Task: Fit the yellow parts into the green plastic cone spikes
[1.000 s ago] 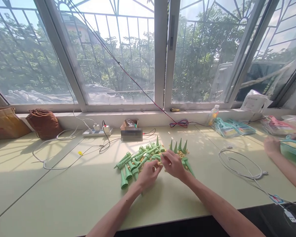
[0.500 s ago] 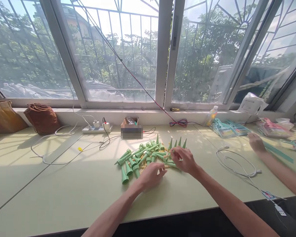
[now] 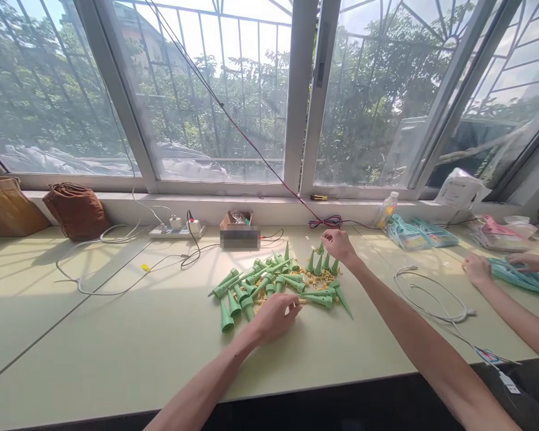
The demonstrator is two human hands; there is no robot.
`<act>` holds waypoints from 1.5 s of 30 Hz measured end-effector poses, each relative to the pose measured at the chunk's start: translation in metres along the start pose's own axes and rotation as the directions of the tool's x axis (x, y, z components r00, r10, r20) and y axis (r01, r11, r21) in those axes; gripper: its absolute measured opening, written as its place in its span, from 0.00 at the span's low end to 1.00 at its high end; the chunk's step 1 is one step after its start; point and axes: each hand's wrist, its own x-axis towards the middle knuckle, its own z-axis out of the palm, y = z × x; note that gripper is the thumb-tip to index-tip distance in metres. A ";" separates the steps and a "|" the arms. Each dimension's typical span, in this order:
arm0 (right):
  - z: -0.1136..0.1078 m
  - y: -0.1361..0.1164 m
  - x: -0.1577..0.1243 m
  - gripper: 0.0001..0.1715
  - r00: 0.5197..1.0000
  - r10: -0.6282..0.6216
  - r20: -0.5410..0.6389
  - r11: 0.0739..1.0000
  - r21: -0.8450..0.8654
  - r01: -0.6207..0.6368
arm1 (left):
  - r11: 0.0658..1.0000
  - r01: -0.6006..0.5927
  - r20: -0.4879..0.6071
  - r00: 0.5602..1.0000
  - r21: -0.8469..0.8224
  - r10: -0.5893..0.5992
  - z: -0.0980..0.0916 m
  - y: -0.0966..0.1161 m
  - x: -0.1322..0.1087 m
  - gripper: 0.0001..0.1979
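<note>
Many green cone-shaped pieces [image 3: 227,317] lie in a loose pile on the pale table, with small yellow pieces [image 3: 318,281] among them. Several cones [image 3: 318,265] stand point up at the pile's right side. Behind these, my right hand [image 3: 339,245] pinches the tip of a green cone [image 3: 320,247]. My left hand [image 3: 279,314] rests at the front edge of the pile, its fingers curled; what they hold, if anything, is too small to name. One long cone [image 3: 342,299] lies slanted at the right of the pile.
Coiled white cable [image 3: 424,311] lies to the right. Another person's hands [image 3: 478,269] handle a teal item [image 3: 521,278] at the far right. Along the back are a small box [image 3: 236,220], a power strip [image 3: 176,230], a brown bag [image 3: 77,212] and a bottle [image 3: 387,209].
My right hand has moved up and away, behind the standing cones, with a cone in its fingers. My left hand has barely moved. The other person's hands now meet at the teal item.
</note>
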 end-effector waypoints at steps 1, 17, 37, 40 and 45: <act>0.002 -0.001 0.001 0.09 1.000 0.006 0.023 1.000 -0.005 -0.006 | 1.000 0.000 0.004 1.000 -0.001 0.000 0.000 0.000 0.000 0.12; 0.016 -0.001 -0.003 0.12 0.970 0.103 0.221 0.995 -0.029 -0.099 | 1.000 -0.022 0.026 0.999 -0.014 0.022 0.001 0.002 -0.001 0.10; 0.008 -0.011 0.009 0.14 0.975 0.181 0.131 0.943 -0.304 -0.134 | 0.999 -0.031 0.036 0.999 0.011 0.031 0.000 0.004 -0.001 0.11; 0.009 -0.020 0.016 0.16 0.984 0.133 0.120 0.934 -0.348 -0.084 | 0.999 -0.045 0.040 0.998 0.015 0.044 0.000 0.004 -0.002 0.11; 0.026 -0.034 0.033 0.19 0.954 -0.007 0.301 0.937 -0.331 0.111 | 0.998 -0.053 0.049 0.997 0.022 0.052 -0.001 0.003 -0.002 0.11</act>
